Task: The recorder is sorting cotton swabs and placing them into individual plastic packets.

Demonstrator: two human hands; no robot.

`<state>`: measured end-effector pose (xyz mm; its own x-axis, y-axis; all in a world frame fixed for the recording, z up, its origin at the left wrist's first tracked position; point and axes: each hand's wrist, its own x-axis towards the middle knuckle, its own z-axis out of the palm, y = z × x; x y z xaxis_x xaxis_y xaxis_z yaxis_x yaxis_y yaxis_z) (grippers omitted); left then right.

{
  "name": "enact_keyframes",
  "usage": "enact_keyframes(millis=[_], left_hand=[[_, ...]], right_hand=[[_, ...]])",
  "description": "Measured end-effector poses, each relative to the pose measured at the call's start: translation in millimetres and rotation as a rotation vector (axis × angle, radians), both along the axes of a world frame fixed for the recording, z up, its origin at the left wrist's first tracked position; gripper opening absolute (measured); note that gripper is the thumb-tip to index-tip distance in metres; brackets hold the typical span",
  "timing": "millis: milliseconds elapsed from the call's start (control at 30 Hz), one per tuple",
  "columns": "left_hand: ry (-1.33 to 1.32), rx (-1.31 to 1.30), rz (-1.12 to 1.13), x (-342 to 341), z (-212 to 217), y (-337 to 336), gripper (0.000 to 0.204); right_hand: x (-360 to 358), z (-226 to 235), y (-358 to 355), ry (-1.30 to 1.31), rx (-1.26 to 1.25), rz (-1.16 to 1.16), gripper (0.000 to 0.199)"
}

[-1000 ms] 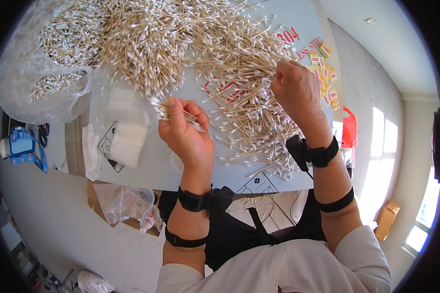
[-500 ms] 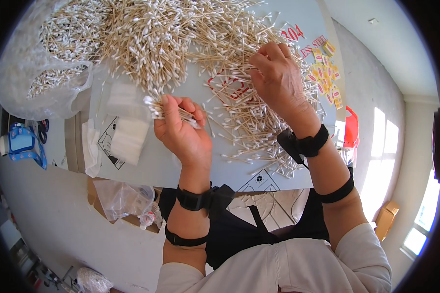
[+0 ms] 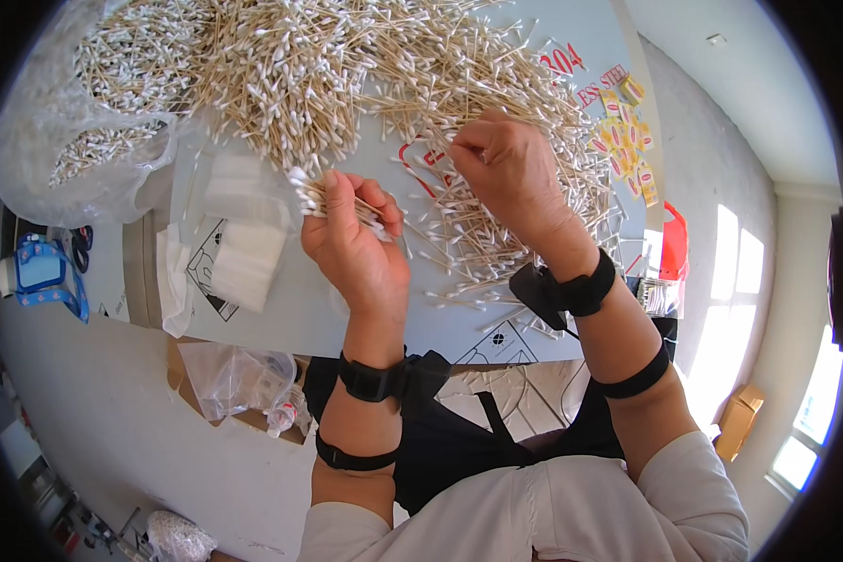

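Pinching a bunch of cotton swabs point(image 3: 313, 199) between thumb and curled fingers, my left grip point(image 3: 356, 239) sits over the table point(image 3: 431, 335); I take it as the middle of a clock, with twelve pointing away from my body. My right grip point(image 3: 513, 173) hangs at two o'clock above the loose swabs point(image 3: 473, 245), fingers curled inward. Its knuckles hide the tips, so I cannot tell whether they press together or pinch a swab.

The bunch points toward ten o'clock with its white heads fanned and uneven, so if my thumb eased, I judge that outer sticks could slip out. Squeezing too hard might skew them across each other. At eleven o'clock the big pile point(image 3: 290, 89) comes close to those heads, and brushing it could set sticks sliding. My right wrist strap point(image 3: 585, 286), with its dark box, is low over the swabs and might drag some along. Those at four o'clock lie near the table's front edge, where a sweep could push them off.

For moving, I have a bare strip toward six and a small gap at one. White pouches point(image 3: 244, 267) take up eight to nine, and a clear bag point(image 3: 33, 183) bulges past them toward ten. Yellow packets point(image 3: 623, 140) line the right edge, between two and three.
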<state>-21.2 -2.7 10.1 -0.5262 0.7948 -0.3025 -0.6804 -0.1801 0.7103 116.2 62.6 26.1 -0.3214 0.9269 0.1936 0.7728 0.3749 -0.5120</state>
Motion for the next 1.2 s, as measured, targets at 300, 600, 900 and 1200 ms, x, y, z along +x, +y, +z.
enact_keyframes(millis=[300,600,900,1200], left_hand=[[-0.040,0.007,-0.122,4,-1,1,0.027],[0.080,0.061,0.053,-3,3,-2,0.034],[0.101,0.142,0.052,-5,2,-7,0.028],[0.069,0.073,0.057,-4,7,-5,0.038]], right_hand=[[-9,31,-13,0.195,-0.183,0.209,0.012],[13,6,-5,0.177,-0.165,0.020,0.008],[13,-11,14,0.000,0.038,0.147,0.006],[12,-18,15,-0.244,0.095,0.180,0.007]])
